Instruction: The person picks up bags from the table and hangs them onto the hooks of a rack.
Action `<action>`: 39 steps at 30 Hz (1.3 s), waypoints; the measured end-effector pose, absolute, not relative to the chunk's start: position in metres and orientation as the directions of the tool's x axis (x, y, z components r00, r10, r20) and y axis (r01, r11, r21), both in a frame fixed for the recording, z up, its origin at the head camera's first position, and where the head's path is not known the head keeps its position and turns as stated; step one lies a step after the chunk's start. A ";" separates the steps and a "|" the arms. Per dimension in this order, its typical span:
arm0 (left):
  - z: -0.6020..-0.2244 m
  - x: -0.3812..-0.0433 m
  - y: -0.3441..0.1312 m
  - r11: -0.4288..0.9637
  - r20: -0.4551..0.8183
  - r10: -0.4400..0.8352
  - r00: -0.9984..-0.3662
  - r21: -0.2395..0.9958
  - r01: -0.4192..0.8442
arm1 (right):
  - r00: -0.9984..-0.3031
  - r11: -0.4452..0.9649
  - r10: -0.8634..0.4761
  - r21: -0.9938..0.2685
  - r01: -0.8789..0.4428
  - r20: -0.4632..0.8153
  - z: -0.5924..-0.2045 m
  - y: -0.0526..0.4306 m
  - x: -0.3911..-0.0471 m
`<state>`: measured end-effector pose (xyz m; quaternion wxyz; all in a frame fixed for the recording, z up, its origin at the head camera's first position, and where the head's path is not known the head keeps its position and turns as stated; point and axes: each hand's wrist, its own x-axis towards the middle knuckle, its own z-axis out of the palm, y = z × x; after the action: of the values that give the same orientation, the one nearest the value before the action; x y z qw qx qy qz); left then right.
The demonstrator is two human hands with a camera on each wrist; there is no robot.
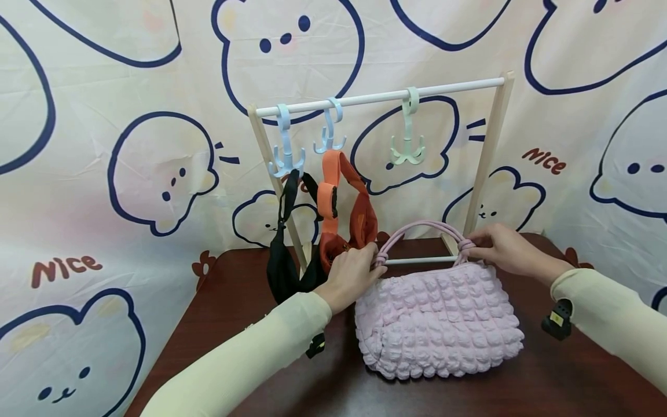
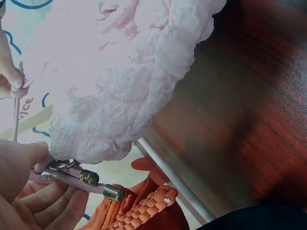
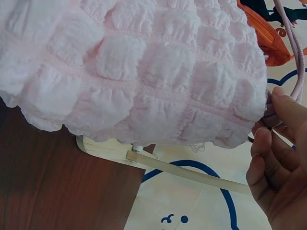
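A pale pink, puffy quilted handbag [image 1: 438, 321] is held by its knotted cord handle [image 1: 424, 225] in front of the rack. My left hand [image 1: 350, 272] pinches the knot at the handle's left end; metal-tipped cord ends [image 2: 112, 192] and a ring show beside those fingers in the left wrist view. At the handle's right end, my right hand [image 1: 497, 249] grips the other knot between thumb and fingers. In the right wrist view the bag's puffed side fills much of the picture. Whether its bottom touches the table cannot be told.
Behind the bag stands a wooden rack with a white rod [image 1: 375, 99]. Blue hooks [image 1: 285, 145] and a green hook [image 1: 409, 130] hang from it. A black bag [image 1: 283, 263] and an orange bag [image 1: 362, 217] hang at the left, close to my left hand. The table [image 1: 234, 324] is dark brown.
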<state>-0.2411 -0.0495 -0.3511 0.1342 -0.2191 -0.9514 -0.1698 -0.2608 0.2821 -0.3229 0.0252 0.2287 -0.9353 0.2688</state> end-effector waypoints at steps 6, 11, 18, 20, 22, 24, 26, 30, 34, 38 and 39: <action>-0.348 -0.241 -0.050 0.846 0.323 0.372 -0.870 0.268 0.461 | -0.894 0.746 -0.412 -0.497 -0.443 0.178 -0.322 0.283 -0.262; -0.345 -0.242 -0.050 0.844 0.324 0.368 -0.871 0.277 0.460 | -0.891 0.742 -0.411 -0.499 -0.449 0.190 -0.320 0.283 -0.262; -0.345 -0.242 -0.051 0.842 0.325 0.357 -0.876 0.293 0.452 | -0.894 0.747 -0.408 -0.496 -0.443 0.184 -0.313 0.280 -0.263; -0.346 -0.242 -0.051 0.842 0.325 0.355 -0.876 0.297 0.451 | -0.894 0.751 -0.409 -0.488 -0.444 0.185 -0.311 0.279 -0.263; -0.346 -0.242 -0.052 0.841 0.327 0.354 -0.876 0.298 0.451 | -0.894 0.756 -0.405 -0.480 -0.445 0.191 -0.310 0.279 -0.263; -0.345 -0.243 -0.052 0.841 0.330 0.357 -0.874 0.294 0.455 | -0.893 0.758 -0.404 -0.474 -0.448 0.197 -0.309 0.279 -0.263; -0.345 -0.244 -0.053 0.838 0.337 0.362 -0.869 0.291 0.462 | -0.893 0.758 -0.402 -0.475 -0.448 0.200 -0.308 0.279 -0.263; -0.344 -0.245 -0.053 0.836 0.350 0.366 -0.862 0.284 0.470 | -0.896 0.761 -0.397 -0.475 -0.442 0.198 -0.305 0.279 -0.263; -0.343 -0.245 -0.053 0.837 0.353 0.364 -0.862 0.282 0.469 | -0.897 0.766 -0.394 -0.467 -0.442 0.202 -0.303 0.279 -0.263; -0.341 -0.245 -0.053 0.831 0.354 0.365 -0.861 0.292 0.472 | -0.895 0.762 -0.394 -0.469 -0.446 0.210 -0.302 0.279 -0.263; -0.340 -0.245 -0.053 0.831 0.355 0.364 -0.861 0.294 0.473 | -0.892 0.759 -0.397 -0.470 -0.450 0.213 -0.302 0.279 -0.263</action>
<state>-0.2447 -0.0533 -0.3405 0.1435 -0.2212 -0.9459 -0.1890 -0.2634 0.2789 -0.3015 0.0504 0.2263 -0.9365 0.2632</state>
